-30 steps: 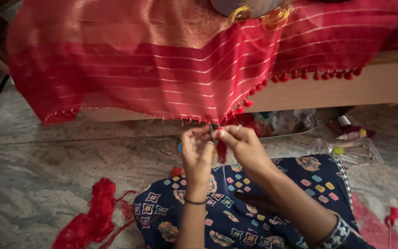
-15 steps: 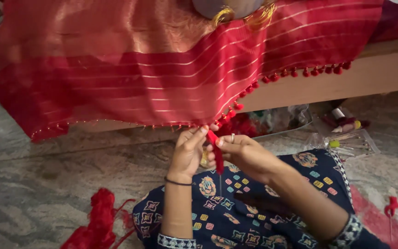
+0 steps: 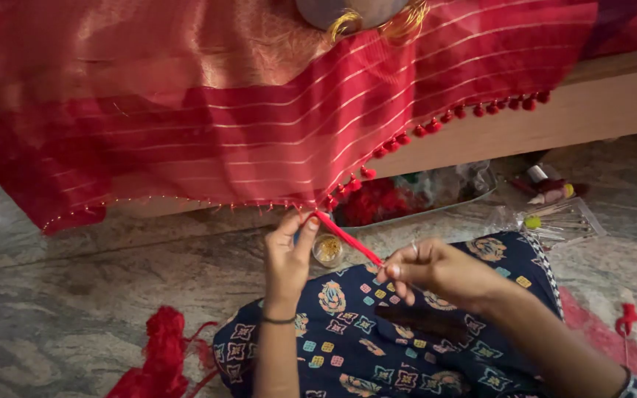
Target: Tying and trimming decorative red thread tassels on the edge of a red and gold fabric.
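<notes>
Left hand [image 3: 289, 254] pinched cloth edge [image 3: 300, 208]; right hand [image 3: 436, 271] clamped taut red thread [image 3: 348, 239]. Risked snapping from overpulling.

Soft, even indoor daylight, mild sheen on the grey marbled stone floor [image 3: 75, 295], faint shadows beneath the draped red gold-striped cloth [image 3: 223, 133], slight motion blur, soft focus at edges
</notes>
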